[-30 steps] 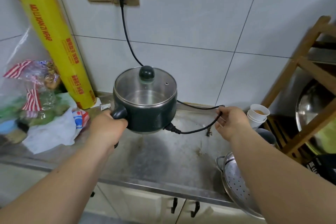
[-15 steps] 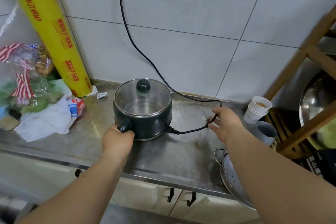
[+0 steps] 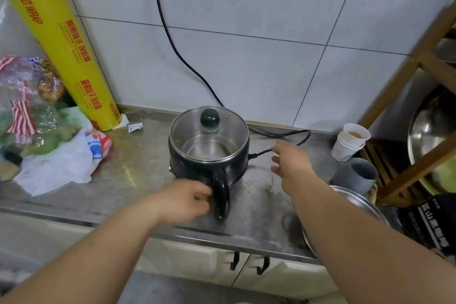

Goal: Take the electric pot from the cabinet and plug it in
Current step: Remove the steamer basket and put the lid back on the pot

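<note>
Fingers (image 3: 206, 195) of left hand (image 3: 183, 201) curled against black handle (image 3: 220, 196) of dark green electric pot with glass lid (image 3: 208, 145), standing mid-surface (image 3: 138, 168), handle pointing toward front edge. Right hand (image 3: 292, 164) loosely spread, empty, just beside black cord (image 3: 283, 142) trailing right of pot.

The electric pot (image 3: 208, 148) is dark green with a steel inside, and it stands upright on the counter (image 3: 138, 168) near the wall. A glass lid (image 3: 209, 128) with a round dark knob (image 3: 209, 117) closes it. Its black handle (image 3: 220, 195) points to the front edge. The black cord (image 3: 170, 39) goes from the pot's right side, curves back and climbs up the wall.
</note>
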### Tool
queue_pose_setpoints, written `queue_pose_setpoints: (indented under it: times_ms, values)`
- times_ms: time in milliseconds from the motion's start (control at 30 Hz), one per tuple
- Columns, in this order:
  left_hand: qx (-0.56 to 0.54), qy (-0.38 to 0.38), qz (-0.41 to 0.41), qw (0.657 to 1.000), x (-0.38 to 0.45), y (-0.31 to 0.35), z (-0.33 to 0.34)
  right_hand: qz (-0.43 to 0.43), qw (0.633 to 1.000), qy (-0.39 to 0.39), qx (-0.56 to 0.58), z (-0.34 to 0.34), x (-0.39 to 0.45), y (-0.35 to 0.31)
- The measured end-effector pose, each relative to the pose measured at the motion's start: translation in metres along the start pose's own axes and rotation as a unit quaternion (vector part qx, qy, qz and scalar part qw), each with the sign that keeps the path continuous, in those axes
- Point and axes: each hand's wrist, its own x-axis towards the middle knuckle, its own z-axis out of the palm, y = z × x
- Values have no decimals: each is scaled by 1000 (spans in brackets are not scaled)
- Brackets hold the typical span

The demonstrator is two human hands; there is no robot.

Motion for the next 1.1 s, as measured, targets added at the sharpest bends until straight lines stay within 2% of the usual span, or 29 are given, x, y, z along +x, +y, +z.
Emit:
queue_pose_setpoints:
  times_ms: [67,133,167,267,400,500,600,700,833,933,1100]
  values:
    - [-111,108,-68,985,2,-6,-28,-16,999,-23,-21,5,-8,0]
    - [-240,228,-111,937,15,-12,-52,-33,997,-46,-55,13,-17,0]
    - [-281,248,-111,921,23,-12,-62,-35,995,-59,-74,17,-23,-2]
    - [-348,193,-92,913,48,-4,-80,-21,987,-89,-131,31,-38,-2]
    - [-315,157,-74,933,73,1,-94,-3,984,-117,-137,44,-59,7]
    - [-308,136,-46,940,85,1,-102,-50,975,-161,-145,49,-68,20]
    - [-303,117,-15,946,88,2,-100,-90,957,-163,-221,51,-68,28]
    - [-266,135,4,955,90,-1,-97,-100,933,-174,-300,50,-64,25]
    - [-246,194,-24,949,82,-5,-92,-121,907,-191,-355,37,-50,7]
    - [-217,205,-43,953,74,-5,-84,-141,900,-162,-378,26,-32,-9]
    - [-224,186,-41,956,69,5,-66,-134,907,-49,-397,18,-3,-26]
